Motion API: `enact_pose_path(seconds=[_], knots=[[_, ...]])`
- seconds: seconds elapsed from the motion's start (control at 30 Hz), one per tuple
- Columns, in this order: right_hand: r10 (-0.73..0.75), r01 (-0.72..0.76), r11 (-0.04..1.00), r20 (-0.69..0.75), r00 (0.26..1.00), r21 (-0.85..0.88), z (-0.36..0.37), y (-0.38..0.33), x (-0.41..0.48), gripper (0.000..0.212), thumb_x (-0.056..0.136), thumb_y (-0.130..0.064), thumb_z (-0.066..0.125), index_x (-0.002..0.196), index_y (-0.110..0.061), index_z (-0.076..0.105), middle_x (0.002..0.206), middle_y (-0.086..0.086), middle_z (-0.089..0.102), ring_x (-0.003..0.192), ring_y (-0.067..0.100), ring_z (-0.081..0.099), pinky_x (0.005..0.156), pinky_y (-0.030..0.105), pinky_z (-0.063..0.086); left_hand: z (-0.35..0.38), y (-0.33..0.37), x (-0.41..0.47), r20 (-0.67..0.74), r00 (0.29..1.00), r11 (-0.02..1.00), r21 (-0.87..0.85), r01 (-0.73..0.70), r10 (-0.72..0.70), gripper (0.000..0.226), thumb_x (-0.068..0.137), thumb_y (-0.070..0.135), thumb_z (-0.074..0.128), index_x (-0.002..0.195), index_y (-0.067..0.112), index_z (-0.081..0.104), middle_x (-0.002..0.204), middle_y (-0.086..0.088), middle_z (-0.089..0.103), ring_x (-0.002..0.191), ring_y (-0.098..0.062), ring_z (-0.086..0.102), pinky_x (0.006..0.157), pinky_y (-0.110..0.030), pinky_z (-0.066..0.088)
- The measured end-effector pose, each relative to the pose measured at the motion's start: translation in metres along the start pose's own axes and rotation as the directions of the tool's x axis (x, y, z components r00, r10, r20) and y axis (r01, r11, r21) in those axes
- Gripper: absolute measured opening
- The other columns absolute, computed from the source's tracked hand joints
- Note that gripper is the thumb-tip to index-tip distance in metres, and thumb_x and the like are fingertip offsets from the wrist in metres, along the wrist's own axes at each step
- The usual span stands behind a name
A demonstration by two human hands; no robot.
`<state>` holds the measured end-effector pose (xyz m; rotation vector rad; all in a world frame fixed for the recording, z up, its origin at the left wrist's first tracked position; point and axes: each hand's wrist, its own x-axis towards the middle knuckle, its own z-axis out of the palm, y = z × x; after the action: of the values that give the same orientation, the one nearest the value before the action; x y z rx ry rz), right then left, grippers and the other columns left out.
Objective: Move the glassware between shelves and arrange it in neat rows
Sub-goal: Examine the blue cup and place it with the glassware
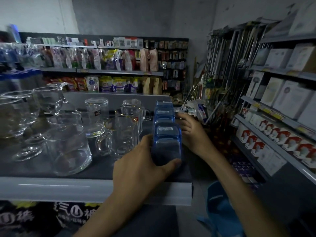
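A row of several blue square glasses point(165, 127) stands upside down at the right end of the dark shelf point(106, 170), running front to back. My left hand point(142, 165) wraps the nearest blue glass, thumb across its front and fingers along its left side. My right hand point(191, 132) lies against the right side of the row, fingers reaching to the farther glasses. Clear mugs with gold rims point(124, 132) stand just left of the row.
Clear tumblers and bowls point(68, 147) crowd the shelf's left half. The shelf's grey front lip point(95, 189) runs below my hands. White and red boxes point(273, 134) fill the shelving on the right. A blue bag point(220, 207) hangs beneath my right arm.
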<state>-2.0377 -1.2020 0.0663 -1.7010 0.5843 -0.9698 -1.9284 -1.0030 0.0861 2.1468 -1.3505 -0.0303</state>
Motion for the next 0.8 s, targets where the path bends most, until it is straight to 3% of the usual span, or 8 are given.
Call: enact_pose_path(seconds=[0.1, 0.23, 0.37, 0.5, 0.57, 0.67, 0.8], knots=[[0.004, -0.004, 1.000, 0.002, 1.000, 0.009, 0.002, 0.002, 0.000, 0.053, 0.090, 0.009, 0.067, 0.126, -0.027, 0.056, 0.118, 0.004, 0.067, 0.101, 0.015, 0.067, 0.083, 0.024, 0.056, -0.001, 0.000, 0.000, -0.002, 1.000, 1.000, 0.012, 0.004, -0.004, 0.075, 0.069, 0.089, 0.059, 0.128, 0.047, 0.041, 0.120, 0.020, 0.067, 0.112, -0.012, 0.066, 0.074, -0.030, 0.035], [0.031, -0.031, 0.999, -0.004, 1.000, 0.020, 0.002, 0.004, 0.001, 0.054, 0.091, 0.011, 0.065, 0.134, -0.020, 0.055, 0.118, 0.004, 0.067, 0.104, 0.020, 0.065, 0.083, 0.022, 0.056, 0.000, 0.000, -0.001, -0.007, 1.000, 1.000, 0.017, -0.001, 0.001, 0.077, 0.069, 0.090, 0.058, 0.130, 0.046, 0.041, 0.119, 0.020, 0.068, 0.112, -0.012, 0.066, 0.073, -0.030, 0.035], [0.045, -0.047, 0.997, 0.020, 0.999, 0.059, 0.002, 0.004, 0.001, 0.047, 0.096, 0.014, 0.056, 0.132, -0.016, 0.056, 0.110, 0.003, 0.067, 0.089, 0.012, 0.065, 0.074, 0.015, 0.053, 0.001, -0.001, -0.001, -0.010, 1.000, 1.000, 0.022, -0.010, 0.010, 0.078, 0.069, 0.090, 0.057, 0.132, 0.046, 0.040, 0.118, 0.019, 0.068, 0.110, -0.012, 0.066, 0.074, -0.030, 0.036], [0.014, -0.014, 0.998, 0.012, 1.000, -0.060, 0.000, 0.000, -0.005, 0.060, 0.089, 0.013, 0.065, 0.140, -0.015, 0.050, 0.118, 0.006, 0.067, 0.096, 0.009, 0.069, 0.081, 0.021, 0.057, 0.001, -0.002, 0.000, -0.009, 1.000, 1.000, 0.021, -0.016, 0.016, 0.078, 0.070, 0.090, 0.057, 0.133, 0.047, 0.040, 0.117, 0.018, 0.069, 0.109, -0.012, 0.067, 0.073, -0.030, 0.036], [0.008, -0.008, 0.999, -0.006, 1.000, -0.051, -0.002, -0.007, -0.013, 0.061, 0.089, 0.003, 0.071, 0.142, -0.017, 0.049, 0.125, 0.009, 0.064, 0.102, 0.009, 0.068, 0.081, 0.021, 0.058, 0.001, -0.002, -0.001, -0.019, 1.000, 1.000, 0.015, -0.023, 0.023, 0.079, 0.070, 0.090, 0.056, 0.135, 0.047, 0.039, 0.119, 0.018, 0.069, 0.111, -0.012, 0.066, 0.073, -0.029, 0.036], [-0.068, 0.044, 0.979, -0.117, 0.991, -0.199, -0.002, -0.020, -0.035, 0.058, 0.086, -0.029, 0.078, 0.139, -0.025, 0.055, 0.126, -0.005, 0.066, 0.109, -0.001, 0.066, 0.089, 0.019, 0.054, 0.002, -0.004, -0.002, -0.042, 0.999, 0.998, -0.052, -0.024, 0.021, 0.088, 0.068, 0.090, 0.056, 0.142, 0.049, 0.032, 0.129, 0.021, 0.066, 0.119, -0.012, 0.064, 0.079, -0.029, 0.036], [-0.118, 0.077, 0.977, -0.201, 0.973, -0.201, 0.003, -0.043, -0.077, 0.044, 0.091, -0.042, 0.068, 0.132, -0.029, 0.062, 0.117, -0.012, 0.072, 0.110, -0.002, 0.066, 0.094, 0.025, 0.054, 0.001, -0.008, -0.006, -0.092, 0.994, 0.991, -0.118, -0.068, 0.057, 0.080, 0.077, 0.080, 0.058, 0.144, 0.046, 0.032, 0.141, 0.025, 0.057, 0.126, -0.010, 0.060, 0.083, -0.028, 0.035]])
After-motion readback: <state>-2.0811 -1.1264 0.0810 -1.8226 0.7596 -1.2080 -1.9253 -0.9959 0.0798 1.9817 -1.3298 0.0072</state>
